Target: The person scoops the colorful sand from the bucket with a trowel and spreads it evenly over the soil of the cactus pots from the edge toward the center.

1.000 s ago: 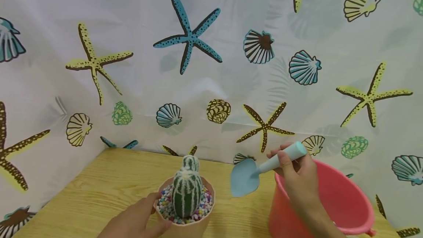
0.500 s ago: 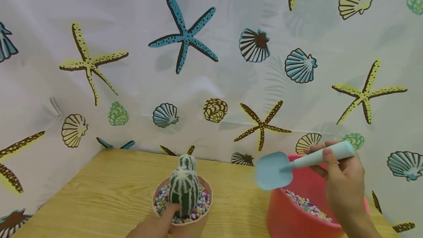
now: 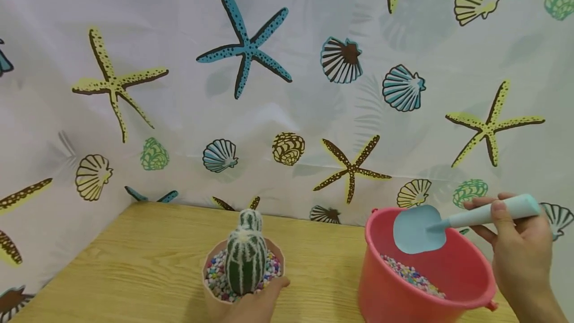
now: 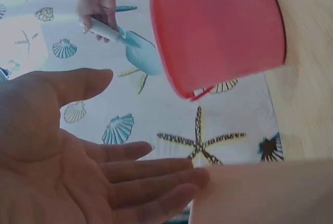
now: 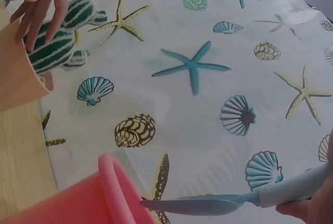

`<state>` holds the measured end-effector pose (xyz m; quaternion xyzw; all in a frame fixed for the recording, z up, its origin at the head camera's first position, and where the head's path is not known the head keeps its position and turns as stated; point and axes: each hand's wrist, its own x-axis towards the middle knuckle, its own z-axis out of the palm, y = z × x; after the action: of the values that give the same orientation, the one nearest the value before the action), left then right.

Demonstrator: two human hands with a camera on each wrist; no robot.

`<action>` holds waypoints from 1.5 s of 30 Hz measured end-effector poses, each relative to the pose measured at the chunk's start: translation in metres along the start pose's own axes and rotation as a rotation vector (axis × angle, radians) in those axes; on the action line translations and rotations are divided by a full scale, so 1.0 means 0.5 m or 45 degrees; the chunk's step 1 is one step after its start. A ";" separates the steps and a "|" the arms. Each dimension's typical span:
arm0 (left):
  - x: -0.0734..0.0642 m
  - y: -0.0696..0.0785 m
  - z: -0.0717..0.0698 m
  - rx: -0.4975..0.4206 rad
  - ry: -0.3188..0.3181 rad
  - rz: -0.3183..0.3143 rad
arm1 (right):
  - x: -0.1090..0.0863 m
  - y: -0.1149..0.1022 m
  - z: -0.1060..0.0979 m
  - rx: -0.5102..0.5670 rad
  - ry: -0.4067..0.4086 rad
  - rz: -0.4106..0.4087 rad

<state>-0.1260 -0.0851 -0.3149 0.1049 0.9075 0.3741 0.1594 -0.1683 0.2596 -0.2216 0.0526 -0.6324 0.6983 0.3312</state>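
Note:
A green cactus with white stripes (image 3: pixel 245 263) stands among colored pebbles in a peach pot (image 3: pixel 212 299). My left hand (image 3: pixel 257 305) is at the pot's near right rim, its fingers loosely extended in the left wrist view; whether they touch the rim, I cannot tell. The right hand (image 3: pixel 522 248) grips the handle of a light blue toy shovel (image 3: pixel 419 231). Its blade is over the red bucket (image 3: pixel 387 288), and no pebbles show on it. Colored pebbles (image 3: pixel 410 275) lie inside the bucket.
Pot and bucket stand apart on a wooden table (image 3: pixel 143 253). Behind them hangs a white curtain (image 3: pixel 278 108) printed with starfish and shells. A small knob (image 3: pixel 492 305) sticks out from the bucket's right rim.
The right hand has carried the shovel rightward, from between pot and bucket to over the bucket. My left hand has moved from the pot's left side across its front to the right.

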 end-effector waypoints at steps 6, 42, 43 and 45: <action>0.036 0.054 0.011 0.120 -0.045 0.219 | 0.013 0.033 -0.014 -0.340 0.050 0.101; 0.208 0.179 0.100 0.117 0.267 0.501 | 0.051 0.151 -0.015 -1.278 -0.574 0.003; 0.211 0.181 0.099 0.116 0.260 0.506 | 0.051 0.149 -0.012 -1.296 -0.562 -0.010; 0.216 0.184 0.096 0.118 0.239 0.496 | 0.052 0.146 -0.003 -1.321 -0.546 -0.011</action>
<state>-0.2019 0.0436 -0.3043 0.2503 0.8972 0.3637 -0.0059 -0.2264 0.2724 -0.2710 0.0263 -0.9459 0.2681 0.1806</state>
